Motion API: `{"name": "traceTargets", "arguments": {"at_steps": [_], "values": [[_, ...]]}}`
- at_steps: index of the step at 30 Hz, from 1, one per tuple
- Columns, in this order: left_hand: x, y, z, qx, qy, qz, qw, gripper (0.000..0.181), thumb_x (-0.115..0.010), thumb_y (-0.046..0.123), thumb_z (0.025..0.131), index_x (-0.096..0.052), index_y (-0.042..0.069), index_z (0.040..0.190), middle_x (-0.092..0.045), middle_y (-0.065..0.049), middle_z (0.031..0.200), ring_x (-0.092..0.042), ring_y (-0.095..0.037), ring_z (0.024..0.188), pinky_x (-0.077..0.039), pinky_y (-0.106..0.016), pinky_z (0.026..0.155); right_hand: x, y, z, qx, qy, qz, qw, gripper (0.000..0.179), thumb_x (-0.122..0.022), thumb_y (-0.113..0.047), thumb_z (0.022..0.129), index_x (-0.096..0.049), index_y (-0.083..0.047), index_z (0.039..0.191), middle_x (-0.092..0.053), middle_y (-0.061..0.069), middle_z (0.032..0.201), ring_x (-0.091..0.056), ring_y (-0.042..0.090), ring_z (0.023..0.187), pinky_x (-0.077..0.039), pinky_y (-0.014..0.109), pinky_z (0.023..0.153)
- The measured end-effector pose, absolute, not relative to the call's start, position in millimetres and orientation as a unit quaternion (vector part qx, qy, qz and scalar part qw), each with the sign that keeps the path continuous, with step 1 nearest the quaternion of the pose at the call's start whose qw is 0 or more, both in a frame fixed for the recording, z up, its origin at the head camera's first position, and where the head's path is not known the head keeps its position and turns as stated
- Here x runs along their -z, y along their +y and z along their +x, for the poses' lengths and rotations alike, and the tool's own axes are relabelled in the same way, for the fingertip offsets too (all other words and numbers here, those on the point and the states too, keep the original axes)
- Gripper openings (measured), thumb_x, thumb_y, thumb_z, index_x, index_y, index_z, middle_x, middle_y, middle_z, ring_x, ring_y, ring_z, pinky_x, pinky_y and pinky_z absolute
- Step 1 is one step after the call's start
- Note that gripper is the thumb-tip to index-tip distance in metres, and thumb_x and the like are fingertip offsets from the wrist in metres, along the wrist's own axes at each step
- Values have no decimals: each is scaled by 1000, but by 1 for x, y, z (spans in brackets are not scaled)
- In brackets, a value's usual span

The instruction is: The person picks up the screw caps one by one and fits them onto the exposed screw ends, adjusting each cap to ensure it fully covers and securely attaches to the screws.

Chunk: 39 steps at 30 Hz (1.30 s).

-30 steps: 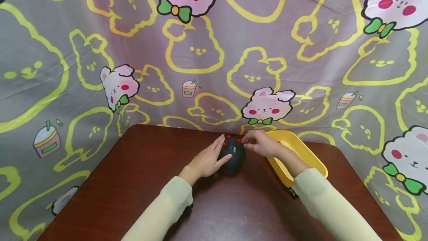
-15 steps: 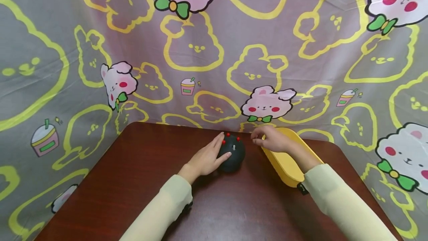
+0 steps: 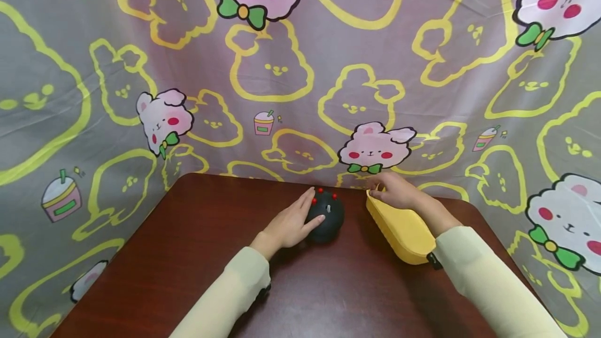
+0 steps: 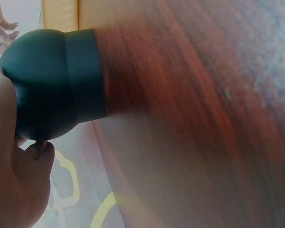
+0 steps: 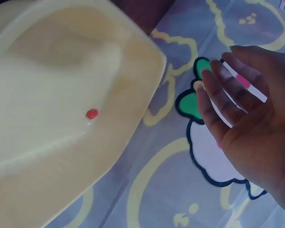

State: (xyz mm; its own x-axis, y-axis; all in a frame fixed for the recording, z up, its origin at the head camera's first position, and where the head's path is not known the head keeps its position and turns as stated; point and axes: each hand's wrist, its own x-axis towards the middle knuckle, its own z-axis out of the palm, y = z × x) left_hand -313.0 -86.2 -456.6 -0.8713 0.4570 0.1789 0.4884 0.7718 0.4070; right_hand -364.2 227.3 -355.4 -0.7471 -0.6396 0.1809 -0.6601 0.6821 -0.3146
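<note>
A dark ball-shaped object point(image 3: 328, 226) on a short round base point(image 4: 88, 73) stands on the table. Several small red balls point(image 3: 321, 190) and a silvery piece point(image 3: 328, 208) show on its top. My left hand point(image 3: 290, 219) holds its left side, fingers along the far side and thumb across the front. My right hand point(image 3: 394, 189) hovers at the far end of the yellow tray point(image 3: 404, 223), fingers loosely bent, nothing seen between them. In the right wrist view, a small red-headed piece point(image 5: 91, 114) lies inside the tray, apart from the right hand's fingers point(image 5: 223, 95).
The brown wooden table point(image 3: 206, 223) meets a cartoon-printed cloth point(image 3: 277, 82) at its back and sides. The yellow tray stands right of the dark object, partly covered by my right forearm. A black band point(image 3: 434, 261) shows beneath the right sleeve.
My right hand has drawn away from the dark ball-shaped object and moved right, over the tray's far end. My left hand keeps its hold on the dark object.
</note>
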Motion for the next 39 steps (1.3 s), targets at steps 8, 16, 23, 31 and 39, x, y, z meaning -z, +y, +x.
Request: {"name": "traceTargets", "arguments": {"at_steps": [8, 16, 23, 31, 39], "values": [[457, -87, -313, 222, -941, -252, 32, 92, -31, 74, 100, -9, 13, 166, -12, -2, 172, -28, -19, 153, -30, -39, 121, 365, 242, -374, -176, -931, 318, 17, 16, -69, -6, 91, -73, 1, 105, -68, 3, 90, -65, 20, 82, -53, 42, 76], [458, -88, -312, 225, -941, -251, 31, 92, -32, 72, 101, -10, 12, 166, -12, -2, 172, -27, -19, 153, -30, -39, 121, 368, 252, -382, -183, -937, 299, -8, 13, -67, -5, 91, -70, 3, 101, -66, 2, 76, -59, 9, 59, -51, 38, 71], [460, -87, -312, 221, -941, -255, 33, 91, -31, 72, 101, -9, 12, 166, -11, -3, 172, -27, -19, 153, -30, -39, 121, 375, 263, -391, -176, -939, 295, -10, 17, -67, -5, 90, -70, 5, 102, -68, 5, 80, -63, 17, 72, -52, 45, 76], [459, -87, -311, 217, -941, -259, 38, 90, -30, 71, 102, -9, 11, 166, -11, -3, 172, -26, -18, 154, -30, -38, 121, 379, 272, -397, -166, -946, 279, 5, 19, -70, -7, 88, -72, 6, 102, -69, 11, 87, -65, 29, 84, -53, 49, 78], [458, -87, -311, 216, -939, -263, 46, 90, -31, 70, 102, -10, 10, 165, -12, -4, 172, -27, -18, 153, -30, -38, 121, 382, 277, -407, -153, -955, 253, -7, 25, -71, -11, 89, -72, 8, 106, -70, 13, 89, -65, 32, 86, -53, 52, 80]]}}
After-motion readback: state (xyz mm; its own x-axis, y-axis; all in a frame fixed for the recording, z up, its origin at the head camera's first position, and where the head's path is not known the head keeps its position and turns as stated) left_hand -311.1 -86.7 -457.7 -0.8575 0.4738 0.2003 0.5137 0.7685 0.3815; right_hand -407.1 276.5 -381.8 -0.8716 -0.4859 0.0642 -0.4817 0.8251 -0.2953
